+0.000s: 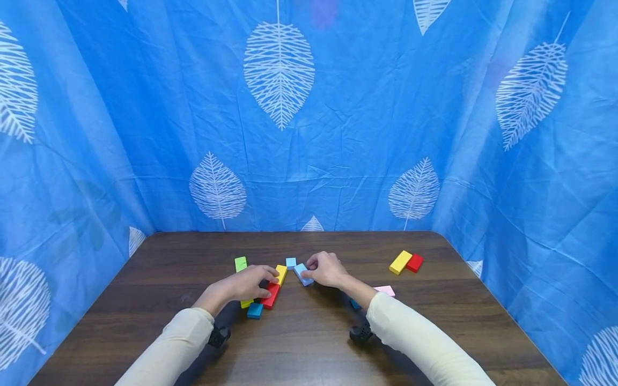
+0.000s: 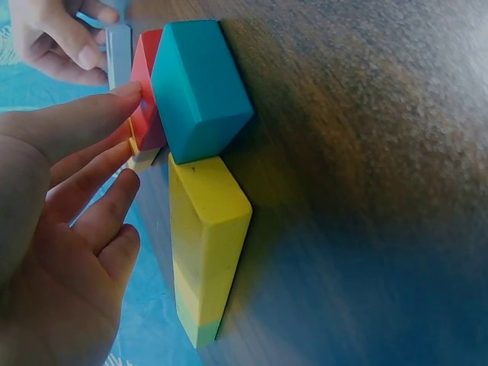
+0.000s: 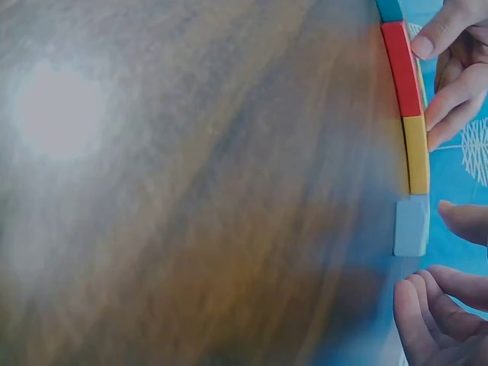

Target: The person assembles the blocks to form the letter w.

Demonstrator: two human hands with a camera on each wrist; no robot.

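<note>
Prob. assembling an angled outline from blocks: touching the red block and adjoining yellow block w/ the left hand, spreading its fingers rather than gripping. Reaching to the lt-blue block w/ the right hand, parting thumb and fingertips around it; can't tell re: contact. Spotting that block near yellow's far end, slanting the opp. way, w/ a sm. lt-blue block close to both. Prob. needing, next, a light nudge on the lt-blue block to set its angle, w/o bumping the sm. one. Noting smooth, solid-coloured rect. blocks, incl. a chunky teal block w/ softly rounded edges; can't tell wood vs. plastic. Noting also dark, wood-grained counter, reflecting glare in the R-wrist view.
</note>
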